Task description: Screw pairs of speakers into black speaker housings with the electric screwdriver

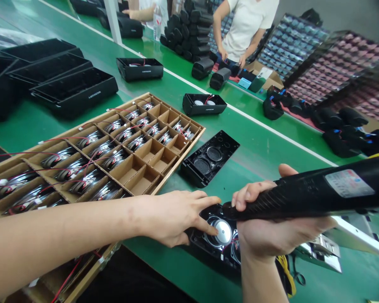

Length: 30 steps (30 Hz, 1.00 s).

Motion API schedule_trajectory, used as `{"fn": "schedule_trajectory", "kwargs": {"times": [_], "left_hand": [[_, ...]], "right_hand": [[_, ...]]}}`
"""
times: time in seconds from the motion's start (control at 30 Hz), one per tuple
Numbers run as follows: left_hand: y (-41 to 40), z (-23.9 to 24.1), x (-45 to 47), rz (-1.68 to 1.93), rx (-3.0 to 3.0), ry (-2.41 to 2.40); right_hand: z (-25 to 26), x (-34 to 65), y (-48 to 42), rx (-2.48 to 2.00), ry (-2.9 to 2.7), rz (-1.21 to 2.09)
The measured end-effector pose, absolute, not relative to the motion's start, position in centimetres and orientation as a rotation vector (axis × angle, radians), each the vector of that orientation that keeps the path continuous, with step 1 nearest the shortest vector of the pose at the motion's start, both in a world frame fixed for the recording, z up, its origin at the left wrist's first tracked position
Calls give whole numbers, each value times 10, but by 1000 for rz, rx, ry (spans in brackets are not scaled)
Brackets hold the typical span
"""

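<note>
My right hand (271, 227) is wrapped round a black electric screwdriver (318, 191) that lies nearly level, its tip over a black speaker housing (216, 244) at the near edge of the green belt. My left hand (177, 216) rests on that housing with fingers stretched out, fingertips by a round silver speaker driver (222, 231) seated in it. A second, empty speaker housing (210, 158) with two round grilles lies just beyond.
A cardboard divider tray (151, 158) holds several speaker drivers with red wires at left. Black housings (204, 104) and stacked black trays (72, 88) sit farther along the belt (265, 147). A person in a white shirt (246, 25) works across the line beside racks of parts.
</note>
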<state>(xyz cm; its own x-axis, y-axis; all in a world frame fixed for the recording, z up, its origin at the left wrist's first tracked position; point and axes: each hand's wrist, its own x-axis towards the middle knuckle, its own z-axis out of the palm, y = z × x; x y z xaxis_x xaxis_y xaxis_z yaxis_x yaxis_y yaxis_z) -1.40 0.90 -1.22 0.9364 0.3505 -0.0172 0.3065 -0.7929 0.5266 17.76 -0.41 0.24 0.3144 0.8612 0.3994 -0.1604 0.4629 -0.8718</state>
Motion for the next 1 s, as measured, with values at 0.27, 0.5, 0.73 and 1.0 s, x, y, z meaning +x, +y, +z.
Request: {"fn": "schedule_trajectory", "kwargs": {"times": [0.27, 0.5, 0.73, 1.0], "left_hand": [[9, -13, -14, 100, 2550, 471], [9, -13, -15, 111, 2559, 464], [10, -18, -15, 164, 2580, 428], [10, -21, -15, 210, 2594, 438]], "right_hand": [[1, 177, -4, -863, -1043, 777], [3, 169, -5, -885, -1019, 749], [-3, 163, -4, -873, -1039, 802], [-14, 164, -6, -813, -1059, 878]]}}
